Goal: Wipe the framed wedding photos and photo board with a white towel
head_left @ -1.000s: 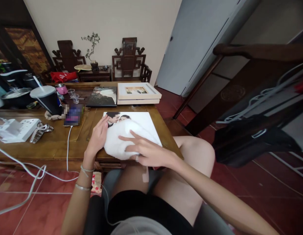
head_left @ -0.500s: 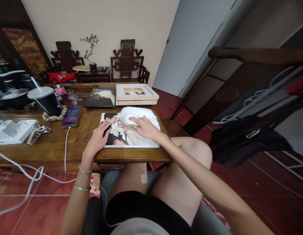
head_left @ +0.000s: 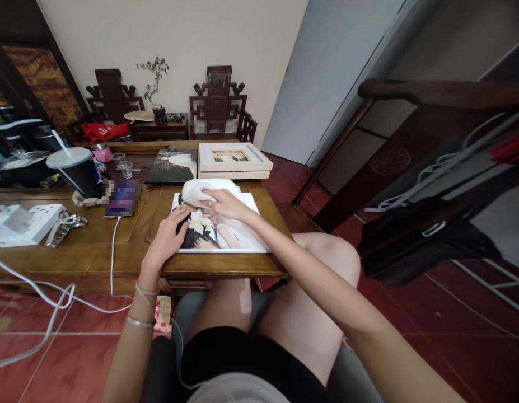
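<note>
A white-edged photo panel (head_left: 234,238) with a picture of a couple lies flat near the front edge of the wooden table. My left hand (head_left: 172,228) rests on its left edge, fingers stretched out. With my right hand (head_left: 228,204) I press a fluffy white cloth (head_left: 206,189) onto the upper left of the picture. The fingers are bent over the cloth, which covers the top of the photo. Behind the panel are a dark photo album (head_left: 171,166) and a stack of cream picture frames (head_left: 235,159).
On the left of the table stand a dark cup with a straw (head_left: 76,170), a phone (head_left: 121,198) on a white cable, and a white power strip (head_left: 41,221). A wooden chair back (head_left: 393,159) rises on the right. Cables hang over the table's front edge.
My right hand has slid the white cloth leftward across the photo, from the right part to the upper left. My left hand stays in place.
</note>
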The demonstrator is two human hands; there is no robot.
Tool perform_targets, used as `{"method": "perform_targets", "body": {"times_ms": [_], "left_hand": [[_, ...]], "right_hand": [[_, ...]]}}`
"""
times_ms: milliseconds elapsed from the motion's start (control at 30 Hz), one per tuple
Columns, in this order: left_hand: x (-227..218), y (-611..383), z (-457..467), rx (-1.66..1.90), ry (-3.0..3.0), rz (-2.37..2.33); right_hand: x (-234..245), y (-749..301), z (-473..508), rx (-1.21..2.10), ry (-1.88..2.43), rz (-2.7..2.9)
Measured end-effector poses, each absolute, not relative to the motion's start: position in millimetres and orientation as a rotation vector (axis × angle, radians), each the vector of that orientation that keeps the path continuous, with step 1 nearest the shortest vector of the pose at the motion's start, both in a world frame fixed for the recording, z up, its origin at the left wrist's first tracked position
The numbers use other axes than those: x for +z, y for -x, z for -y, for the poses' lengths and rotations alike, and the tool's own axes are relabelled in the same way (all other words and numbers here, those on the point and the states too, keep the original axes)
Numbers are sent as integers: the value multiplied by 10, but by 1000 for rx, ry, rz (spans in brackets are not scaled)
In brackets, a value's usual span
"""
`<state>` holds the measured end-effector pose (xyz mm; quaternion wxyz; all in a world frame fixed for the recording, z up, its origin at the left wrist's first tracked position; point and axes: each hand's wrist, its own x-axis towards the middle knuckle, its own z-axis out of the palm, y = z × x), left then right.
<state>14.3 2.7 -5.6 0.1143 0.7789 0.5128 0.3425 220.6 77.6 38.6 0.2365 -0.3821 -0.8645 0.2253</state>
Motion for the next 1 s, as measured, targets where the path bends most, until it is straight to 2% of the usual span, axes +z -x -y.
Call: {"method": "perform_targets", "body": {"times_ms": [200, 367, 633, 733, 1000], "left_hand": [[-80, -135, -24, 1020, -2238, -1511], [-88, -133, -34, 1004, -2223, -1530], [-69, -147, -21, 900, -2231, -1573], [-97, -128, -40, 884, -2237, -1569], [-112, -99, -57, 901, -2246, -1551]], "right_hand": [[343, -2854, -800, 421, 1243, 2303], [201, -2959, -344, 262, 1167, 2424], [336, -3067, 737, 402, 895, 2625], [367, -3056, 585, 419, 867, 2623], [308, -2820, -605, 339, 1084, 2507]]}}
